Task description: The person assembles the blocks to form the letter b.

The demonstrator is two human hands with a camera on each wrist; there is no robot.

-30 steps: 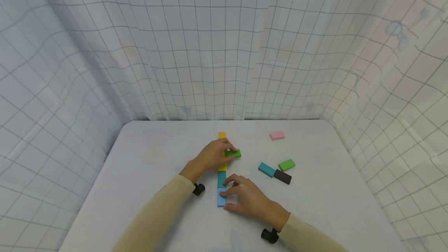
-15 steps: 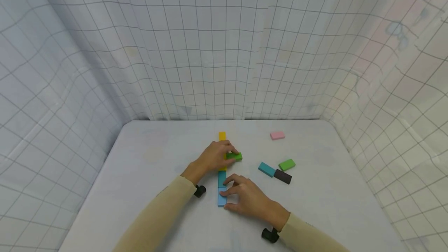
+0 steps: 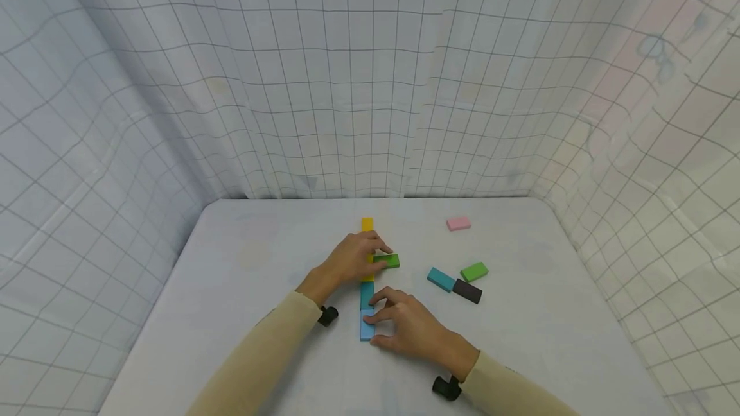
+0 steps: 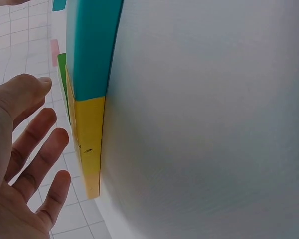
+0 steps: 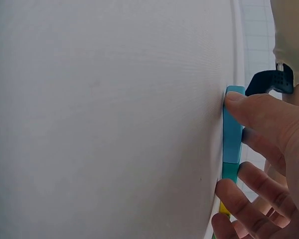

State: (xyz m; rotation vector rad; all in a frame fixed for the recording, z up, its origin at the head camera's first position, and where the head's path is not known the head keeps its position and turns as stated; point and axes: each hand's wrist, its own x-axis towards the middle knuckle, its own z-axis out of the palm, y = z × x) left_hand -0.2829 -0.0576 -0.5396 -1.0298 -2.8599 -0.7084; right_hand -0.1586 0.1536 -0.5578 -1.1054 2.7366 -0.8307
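A straight row of flat blocks runs away from me: a light blue block (image 3: 367,332), a teal block (image 3: 367,294) and a yellow stretch (image 3: 367,225) at the far end. My left hand (image 3: 351,258) reaches across the yellow part and covers some of it. Its thumb and index fingertips are at a green block (image 3: 393,260) that sticks out to the right of the row. In the left wrist view the fingers of that hand are spread. My right hand (image 3: 413,329) rests against the light blue block, thumb at its near end and fingertips along it and the teal block.
Right of the hands, another teal block (image 3: 441,279) lies end to end with a black block (image 3: 467,291). A second loose green block (image 3: 474,271) is beside them, and a pink block (image 3: 458,223) lies farther back. Grid-patterned curtains (image 3: 370,114) surround the white table (image 3: 260,236).
The green block by my left hand has shifted slightly toward me and turned more square to the row; the left hand moved a little with it. The right hand stays put.
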